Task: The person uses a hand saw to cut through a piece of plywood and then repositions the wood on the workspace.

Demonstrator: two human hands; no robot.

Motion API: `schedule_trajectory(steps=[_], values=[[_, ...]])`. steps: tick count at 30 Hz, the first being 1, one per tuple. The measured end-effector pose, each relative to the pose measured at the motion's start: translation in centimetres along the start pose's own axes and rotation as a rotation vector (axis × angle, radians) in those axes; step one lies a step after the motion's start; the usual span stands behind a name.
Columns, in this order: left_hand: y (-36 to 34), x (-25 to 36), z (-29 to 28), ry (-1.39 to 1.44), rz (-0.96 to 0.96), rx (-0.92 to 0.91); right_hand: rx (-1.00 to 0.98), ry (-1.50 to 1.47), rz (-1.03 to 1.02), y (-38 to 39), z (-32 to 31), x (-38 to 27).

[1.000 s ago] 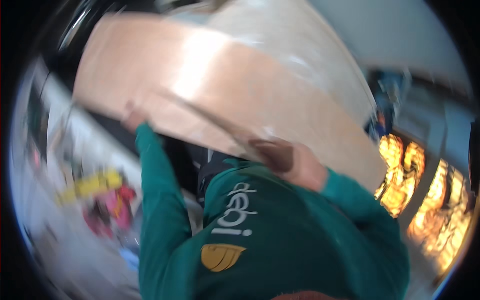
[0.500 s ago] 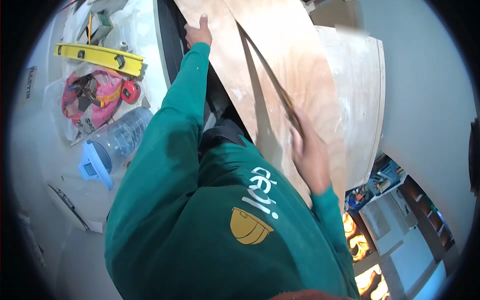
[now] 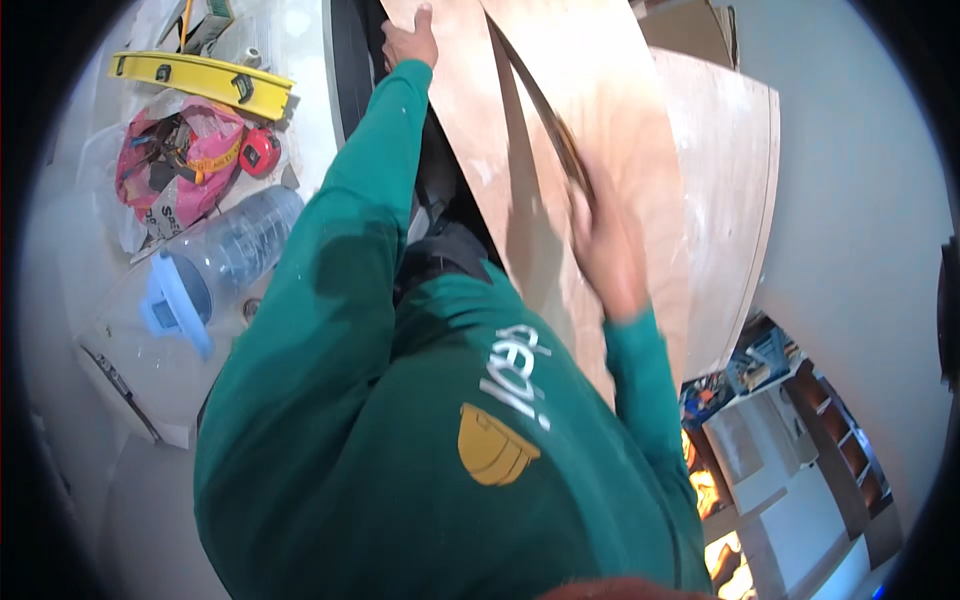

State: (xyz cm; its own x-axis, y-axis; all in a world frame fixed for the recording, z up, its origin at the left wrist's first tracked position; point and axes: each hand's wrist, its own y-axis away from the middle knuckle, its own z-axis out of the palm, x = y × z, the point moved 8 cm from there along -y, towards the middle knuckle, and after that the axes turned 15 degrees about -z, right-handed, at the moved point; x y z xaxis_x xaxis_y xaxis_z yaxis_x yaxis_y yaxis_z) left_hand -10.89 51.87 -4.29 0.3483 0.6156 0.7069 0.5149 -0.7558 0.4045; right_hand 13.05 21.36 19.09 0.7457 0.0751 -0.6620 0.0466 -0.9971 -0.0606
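Observation:
A large pale plywood sheet point(image 3: 560, 120) stands on edge in front of me, running from the top of the view down to the right. My left hand point(image 3: 408, 40) grips its left edge near the top, arm stretched out in a green sleeve. My right hand point(image 3: 605, 245) is closed over the sheet's other edge lower down, slightly blurred. A second plywood sheet point(image 3: 725, 190) leans behind it against the white wall.
On the floor at left lie a yellow spirit level point(image 3: 205, 80), a pink bag of tools point(image 3: 170, 165) with a red tape measure point(image 3: 260, 152), and a clear plastic water jug with a blue cap point(image 3: 215, 265). Shelves and lit orange objects point(image 3: 715, 500) show at lower right.
The view has swung from a blurred look across the sheet to a steadier downward one. Both hands keep their hold on the plywood, which now stands more upright.

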Motion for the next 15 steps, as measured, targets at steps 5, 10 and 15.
schedule_trajectory(steps=[5, 10, 15], values=[[-0.2, -1.5, 0.8, -0.045, -0.072, -0.01, -0.11, 0.06, 0.126, 6.6, -7.6, -5.7], [-0.1, -1.0, 0.9, -0.038, -0.067, -0.033, -0.03, 0.022, 0.013, -3.8, 2.0, 1.9], [0.1, -0.4, 0.0, -0.004, -0.029, -0.052, -0.029, -0.033, -0.005, -4.1, 3.6, 3.2]])
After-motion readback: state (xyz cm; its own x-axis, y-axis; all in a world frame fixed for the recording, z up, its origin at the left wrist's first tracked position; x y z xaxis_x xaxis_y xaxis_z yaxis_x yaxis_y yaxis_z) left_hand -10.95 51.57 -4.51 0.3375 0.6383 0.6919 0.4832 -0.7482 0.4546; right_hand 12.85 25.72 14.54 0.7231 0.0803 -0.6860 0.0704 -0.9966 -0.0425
